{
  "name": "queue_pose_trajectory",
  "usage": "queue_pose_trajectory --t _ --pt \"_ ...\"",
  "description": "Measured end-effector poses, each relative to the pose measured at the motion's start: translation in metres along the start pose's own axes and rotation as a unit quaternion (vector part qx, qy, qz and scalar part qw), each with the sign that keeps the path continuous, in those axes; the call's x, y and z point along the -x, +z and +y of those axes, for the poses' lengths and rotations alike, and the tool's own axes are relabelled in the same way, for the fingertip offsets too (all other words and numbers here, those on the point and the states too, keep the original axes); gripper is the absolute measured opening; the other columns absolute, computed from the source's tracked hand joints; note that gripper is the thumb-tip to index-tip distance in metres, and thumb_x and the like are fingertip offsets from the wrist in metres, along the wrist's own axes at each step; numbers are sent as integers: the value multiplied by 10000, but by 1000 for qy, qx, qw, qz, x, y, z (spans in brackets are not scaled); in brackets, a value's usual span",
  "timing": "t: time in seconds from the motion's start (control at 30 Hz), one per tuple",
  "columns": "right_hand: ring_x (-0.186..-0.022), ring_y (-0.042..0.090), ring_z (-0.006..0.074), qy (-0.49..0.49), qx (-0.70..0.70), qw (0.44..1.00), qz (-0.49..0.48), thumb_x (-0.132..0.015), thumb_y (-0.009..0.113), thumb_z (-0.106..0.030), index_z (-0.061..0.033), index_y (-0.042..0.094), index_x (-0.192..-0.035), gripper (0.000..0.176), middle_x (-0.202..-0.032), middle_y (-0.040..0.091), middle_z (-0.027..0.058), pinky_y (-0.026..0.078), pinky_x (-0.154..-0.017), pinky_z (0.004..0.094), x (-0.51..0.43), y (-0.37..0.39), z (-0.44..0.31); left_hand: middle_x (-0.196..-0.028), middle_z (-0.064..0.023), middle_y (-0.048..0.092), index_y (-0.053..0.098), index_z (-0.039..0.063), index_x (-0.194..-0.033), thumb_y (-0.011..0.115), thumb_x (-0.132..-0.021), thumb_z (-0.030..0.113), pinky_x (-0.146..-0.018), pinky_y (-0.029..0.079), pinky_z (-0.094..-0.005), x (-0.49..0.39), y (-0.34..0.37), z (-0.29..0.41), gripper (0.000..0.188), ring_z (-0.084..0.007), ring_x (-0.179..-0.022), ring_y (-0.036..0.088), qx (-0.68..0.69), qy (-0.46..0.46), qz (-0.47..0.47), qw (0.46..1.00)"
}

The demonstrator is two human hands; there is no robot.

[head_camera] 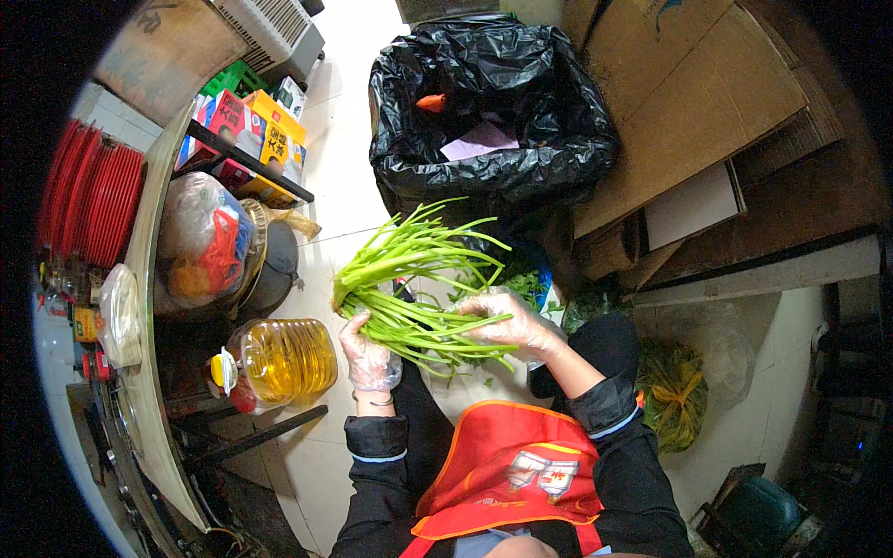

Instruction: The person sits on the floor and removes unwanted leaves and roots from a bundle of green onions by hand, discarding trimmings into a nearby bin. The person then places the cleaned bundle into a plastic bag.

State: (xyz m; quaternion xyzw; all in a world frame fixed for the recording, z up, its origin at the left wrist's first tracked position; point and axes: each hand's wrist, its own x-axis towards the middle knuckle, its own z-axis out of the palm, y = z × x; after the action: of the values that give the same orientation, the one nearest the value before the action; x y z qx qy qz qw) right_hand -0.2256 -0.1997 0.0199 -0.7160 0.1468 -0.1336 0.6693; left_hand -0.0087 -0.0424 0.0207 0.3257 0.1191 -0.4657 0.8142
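Note:
A large bunch of green leafless stalks (418, 272), perhaps celery, lies across both hands, its root end at the left and cut-looking tips fanned to the right. My left hand (371, 352), in a clear plastic glove, grips the bunch low near the root end. My right hand (509, 324), gloved likewise, is at the stalk tips on the right, fingers bent around some of them. Behind and under my right hand are loose green leaves (527, 282), partly hidden. Beyond the stalks stands a bin lined with a black plastic bag (495, 178), holding an orange piece (431, 104) and a pale paper (480, 141).
At left, an oil jug (289, 359) lies beside a table (150, 279) bearing red stacked items (111, 202). Colourful cartons (268, 132) stand beyond. Flattened cardboard (704, 104) leans at the right. A tied bag of greens (673, 394) rests on the floor, right of my right arm.

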Motion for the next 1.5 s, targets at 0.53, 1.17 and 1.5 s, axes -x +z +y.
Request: queue_pose_trajectory --t 0.53,1.17,1.5 --pt "-550 559 200 9 151 982 110 -765 614 -184 -16 635 -718 176 -625 575 145 451 -557 346 -9 11 9 -1131 -182 612 549 -37 -1157 470 -780 31 -996 464 -465 0 2 -6 391 -333 -1060 595 -8 -14 -32 999" --pt "-907 631 281 32 219 965 138 -765 707 -178 -61 667 -1020 283 -946 662 128 500 -794 357 7 -13 -14 -1302 -191 510 469 -5 -1290 438 -881 132 -1062 381 -488 -13 -26 12 433 -336 -1204 495 36 42 -37 998" --pt "-947 625 163 -32 -6 999 -3 -884 621 -198 -2 639 -1146 328 -1072 692 101 493 -856 321 1 21 -9 -1261 -199 548 498 -34 -1253 420 -901 118 -1026 426 -467 -14 -20 1 391 -330 -1143 554 -16 -8 -41 999"
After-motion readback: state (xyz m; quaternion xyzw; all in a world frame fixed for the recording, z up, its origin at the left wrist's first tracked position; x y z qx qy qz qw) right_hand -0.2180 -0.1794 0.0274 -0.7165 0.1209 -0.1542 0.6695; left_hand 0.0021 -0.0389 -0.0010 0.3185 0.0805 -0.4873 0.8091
